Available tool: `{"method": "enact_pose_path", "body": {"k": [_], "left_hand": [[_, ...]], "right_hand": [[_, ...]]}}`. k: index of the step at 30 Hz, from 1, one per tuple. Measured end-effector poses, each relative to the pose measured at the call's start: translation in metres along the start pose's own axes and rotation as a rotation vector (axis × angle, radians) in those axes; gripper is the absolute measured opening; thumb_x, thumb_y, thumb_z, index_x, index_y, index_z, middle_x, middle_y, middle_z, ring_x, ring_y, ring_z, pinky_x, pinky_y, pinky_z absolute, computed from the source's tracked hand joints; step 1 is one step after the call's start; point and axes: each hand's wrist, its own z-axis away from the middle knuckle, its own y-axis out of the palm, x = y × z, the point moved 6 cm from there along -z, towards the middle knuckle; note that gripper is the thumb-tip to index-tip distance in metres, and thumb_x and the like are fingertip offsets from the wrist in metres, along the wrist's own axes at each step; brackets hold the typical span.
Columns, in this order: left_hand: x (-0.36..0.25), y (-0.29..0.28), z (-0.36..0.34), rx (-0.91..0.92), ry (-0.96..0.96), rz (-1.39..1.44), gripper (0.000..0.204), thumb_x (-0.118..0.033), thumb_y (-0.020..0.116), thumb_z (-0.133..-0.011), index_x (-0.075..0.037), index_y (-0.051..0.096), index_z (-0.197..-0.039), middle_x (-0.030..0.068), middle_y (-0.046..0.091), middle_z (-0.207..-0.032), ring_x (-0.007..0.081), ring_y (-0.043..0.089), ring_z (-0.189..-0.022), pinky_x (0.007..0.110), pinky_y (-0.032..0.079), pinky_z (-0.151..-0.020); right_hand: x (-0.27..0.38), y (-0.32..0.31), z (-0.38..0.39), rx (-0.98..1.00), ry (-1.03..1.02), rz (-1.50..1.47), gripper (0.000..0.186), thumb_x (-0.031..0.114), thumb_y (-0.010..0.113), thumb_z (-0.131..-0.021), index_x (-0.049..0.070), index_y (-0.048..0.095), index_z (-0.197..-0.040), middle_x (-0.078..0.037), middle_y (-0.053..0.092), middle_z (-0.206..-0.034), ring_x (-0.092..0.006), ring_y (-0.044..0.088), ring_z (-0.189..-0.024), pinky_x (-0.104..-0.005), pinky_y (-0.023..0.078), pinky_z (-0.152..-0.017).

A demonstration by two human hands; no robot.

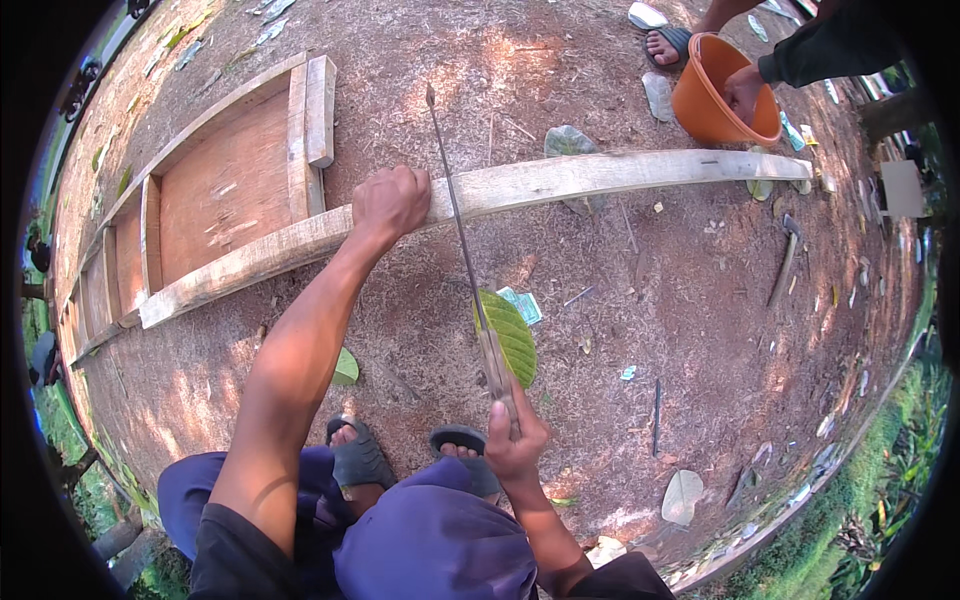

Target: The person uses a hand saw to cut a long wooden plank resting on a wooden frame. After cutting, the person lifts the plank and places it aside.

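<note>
Left hand [391, 203] grips plank [580, 180] beside wooden frame [298, 140]; right hand [518, 435] is wrapped round long-bladed tool [469, 260], blade crossing plank. Plank's in one piece; any cut can't be told.

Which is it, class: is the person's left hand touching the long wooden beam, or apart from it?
Touching. The head view shows the left hand closed over the long wooden beam, with no gap between them.

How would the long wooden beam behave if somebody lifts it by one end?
The long wooden beam would probably stay stiff, since it looks like solid sawn timber. Its length may make it awkward to steer, with the far end perhaps swinging or dragging. Its flat sides suggest it would hardly roll.
</note>
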Motion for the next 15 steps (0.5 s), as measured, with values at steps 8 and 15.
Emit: {"method": "enact_pose_path", "body": {"k": [8,15], "left_hand": [[-0.014,0.002,-0.001,0.011,0.005,-0.039,0.043,-0.022,0.036,-0.095,-0.011,0.048,-0.055,0.0049,0.046,-0.047,0.0188,0.041,-0.040,0.040,0.038,-0.039],[-0.021,-0.002,0.005,0.021,-0.004,-0.040,0.040,-0.023,0.038,-0.095,-0.006,0.058,-0.065,0.0124,0.058,-0.056,0.0248,0.056,-0.050,0.046,0.047,-0.046]], "right_hand": [[0.024,0.029,-0.076,-0.033,0.002,-0.061,0.042,0.017,0.060,-0.096,-0.006,0.060,-0.131,-0.012,0.072,-0.087,-0.0124,0.067,-0.075,-0.0299,0.053,-0.067],[0.019,-0.041,0.029,0.000,0.040,-0.067,0.044,0.013,0.061,-0.095,-0.009,0.058,-0.132,-0.018,0.074,-0.090,-0.0172,0.073,-0.076,-0.0310,0.058,-0.068]]}}
